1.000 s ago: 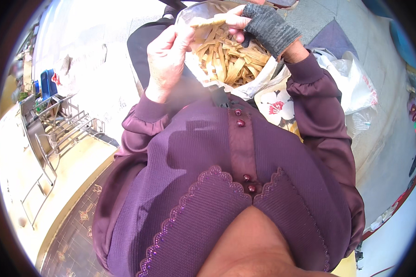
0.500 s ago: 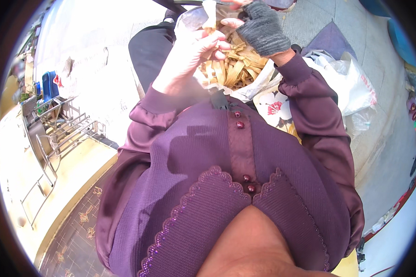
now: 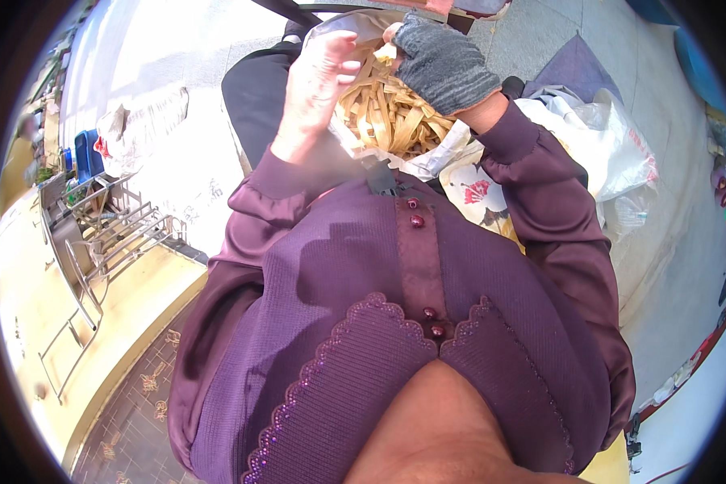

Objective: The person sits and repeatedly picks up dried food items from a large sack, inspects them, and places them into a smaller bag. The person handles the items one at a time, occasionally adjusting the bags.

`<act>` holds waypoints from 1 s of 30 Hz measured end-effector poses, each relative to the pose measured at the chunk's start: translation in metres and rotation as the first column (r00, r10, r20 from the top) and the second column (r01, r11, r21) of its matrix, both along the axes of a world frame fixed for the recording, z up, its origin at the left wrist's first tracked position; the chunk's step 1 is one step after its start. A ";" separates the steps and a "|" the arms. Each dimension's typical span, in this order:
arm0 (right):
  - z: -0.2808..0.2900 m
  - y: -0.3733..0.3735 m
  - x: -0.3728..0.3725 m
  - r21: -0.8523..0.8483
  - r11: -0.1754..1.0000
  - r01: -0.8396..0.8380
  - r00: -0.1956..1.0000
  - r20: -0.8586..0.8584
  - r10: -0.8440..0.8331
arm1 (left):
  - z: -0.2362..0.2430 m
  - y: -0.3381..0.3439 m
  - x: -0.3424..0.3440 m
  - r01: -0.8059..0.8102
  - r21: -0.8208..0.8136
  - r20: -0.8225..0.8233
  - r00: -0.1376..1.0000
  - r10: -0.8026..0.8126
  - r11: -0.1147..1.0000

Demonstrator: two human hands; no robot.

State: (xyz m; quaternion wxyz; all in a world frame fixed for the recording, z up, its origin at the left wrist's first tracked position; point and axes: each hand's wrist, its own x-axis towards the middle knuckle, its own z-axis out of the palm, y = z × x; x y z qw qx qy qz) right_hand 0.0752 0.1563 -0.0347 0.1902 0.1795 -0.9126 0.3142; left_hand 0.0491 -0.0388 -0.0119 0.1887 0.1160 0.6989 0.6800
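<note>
My left hand point(image 3: 313, 90) is bare and raised at the left side of an open bag point(image 3: 452, 149), its fingers apart and nothing in them. Across from it, my right hand point(image 3: 444, 64) wears a grey knitted fingerless glove. Its fingertips close on a small pale yellow piece point(image 3: 385, 54), partly hidden by the hand. Below both hands, the whitish bag holds a heap of tan, flat, curled strips point(image 3: 391, 117); I cannot tell what they are made of.
A white plastic bag point(image 3: 621, 153) lies to the right of my right forearm, by a dark folded cloth point(image 3: 577, 73). On the left stand a metal rack point(image 3: 97, 250) and a blue container point(image 3: 87, 153). A dark-trousered leg point(image 3: 254, 93) is beside the bag.
The white strip held up between my hands is gone from view. My left hand has let go and moved left; my right hand has come down and left over the bag.
</note>
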 end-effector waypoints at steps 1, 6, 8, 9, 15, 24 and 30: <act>0.000 0.000 0.003 0.031 0.999 -0.021 0.999 0.030 0.020 | -0.002 -0.008 -0.006 0.043 -0.039 0.060 0.997 -0.041 0.998; -0.009 -0.009 0.002 -0.097 0.985 -0.142 0.990 -0.015 0.141 | 0.018 0.002 -0.001 0.262 -0.249 -0.001 0.963 -0.271 0.932; -0.015 -0.007 -0.004 -0.303 0.932 -0.197 0.980 -0.027 0.199 | 0.016 0.002 0.001 0.218 -0.082 0.080 0.974 -0.211 0.973; 0.013 0.000 0.002 -0.357 0.911 -0.205 0.974 0.013 0.225 | 0.009 -0.003 0.001 0.184 -0.054 0.083 0.980 -0.180 0.981; 0.030 0.004 0.000 -0.619 0.763 -0.187 0.951 0.080 0.298 | 0.008 -0.002 0.007 0.130 -0.016 -0.081 0.988 -0.131 0.991; 0.012 -0.003 0.000 -0.491 0.843 -0.219 0.926 0.169 0.339 | 0.013 -0.014 0.005 0.164 -0.488 -0.300 0.890 -0.342 0.857; 0.000 -0.008 -0.001 -0.466 0.865 -0.184 0.938 0.179 0.296 | 0.020 -0.002 0.003 0.083 -0.602 -0.565 0.659 -0.496 0.794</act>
